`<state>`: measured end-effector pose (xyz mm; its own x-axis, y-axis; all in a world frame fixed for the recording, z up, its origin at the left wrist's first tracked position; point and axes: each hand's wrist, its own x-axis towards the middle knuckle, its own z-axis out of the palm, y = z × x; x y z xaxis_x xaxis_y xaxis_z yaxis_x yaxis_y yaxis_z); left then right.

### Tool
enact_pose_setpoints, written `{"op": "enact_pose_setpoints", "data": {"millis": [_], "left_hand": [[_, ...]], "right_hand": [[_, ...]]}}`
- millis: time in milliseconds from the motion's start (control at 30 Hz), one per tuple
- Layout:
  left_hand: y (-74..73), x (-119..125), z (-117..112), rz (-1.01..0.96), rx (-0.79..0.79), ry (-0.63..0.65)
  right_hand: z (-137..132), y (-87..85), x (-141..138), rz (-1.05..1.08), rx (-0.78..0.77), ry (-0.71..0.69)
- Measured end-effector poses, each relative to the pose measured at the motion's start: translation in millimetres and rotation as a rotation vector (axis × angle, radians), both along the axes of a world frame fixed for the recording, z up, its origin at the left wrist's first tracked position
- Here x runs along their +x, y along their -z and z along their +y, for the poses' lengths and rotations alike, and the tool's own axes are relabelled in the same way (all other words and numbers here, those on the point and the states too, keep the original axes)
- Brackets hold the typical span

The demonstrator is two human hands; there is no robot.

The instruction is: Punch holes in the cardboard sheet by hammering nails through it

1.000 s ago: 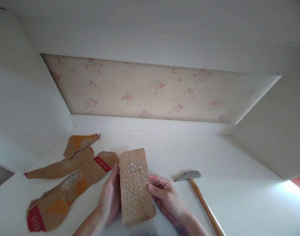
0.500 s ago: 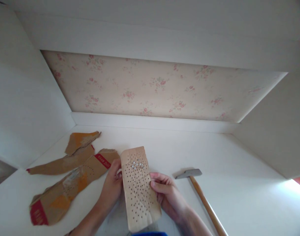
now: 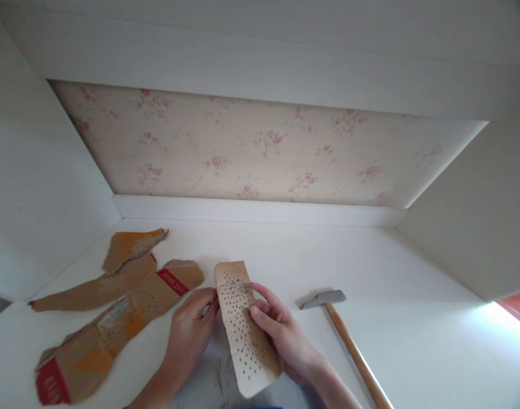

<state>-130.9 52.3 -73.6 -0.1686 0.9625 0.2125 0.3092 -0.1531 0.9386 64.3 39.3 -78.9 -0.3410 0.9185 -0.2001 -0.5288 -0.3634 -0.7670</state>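
A tan piece of cardboard [image 3: 245, 346], long with rounded corners and dotted with many small holes, is tilted up between my hands. Small shiny metal bits [image 3: 238, 287], perhaps nail heads, cluster near its far end. My right hand [image 3: 281, 329] grips its right side, thumb on top and the other fingers partly hidden beneath, with the index finger reaching toward the shiny bits. At the left edge, near the far end, the fingers of my left hand [image 3: 194, 326] are pinched together against the cardboard; their tips are partly hidden.
To the right lies a hammer [image 3: 353, 343] with a grey head and wooden handle. Torn brown cardboard pieces [image 3: 144, 309] with red and orange markings spread across the left of the white surface [image 3: 285, 250]. White panels and a flowered wall [image 3: 260, 150] enclose the far side.
The cardboard has turned and tilted, its right side lifting, so it looks narrower. My right hand has moved up along its edge, the index finger now by the metal bits. The view has shifted slightly.
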Motion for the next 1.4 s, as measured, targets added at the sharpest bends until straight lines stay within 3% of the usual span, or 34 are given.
{"op": "enact_pose_setpoints", "data": {"millis": [300,833,1033,1133,1267,1400], "left_hand": [[7.0,16,-8,0.064,0.0,0.154],[6.9,23,-1,0.158,0.028,0.189],[9.1,21,-1,0.257,0.166,0.143],[7.7,21,2,0.293,0.23,0.193],[9.2,21,10,0.233,0.236,0.295],[16.0,22,17,0.134,0.14,0.298]], "right_hand": [[-4,-7.4,-6,0.053,-0.078,-0.02],[-1,-6.4,-7,0.164,0.019,0.03],[-1,-2.4,-7,0.142,0.057,0.035],[-1,0.9,-8,0.122,0.092,0.066],[-2,3.6,-10,0.093,0.114,0.093],[-3,4.9,-11,0.061,0.132,0.114]]}}
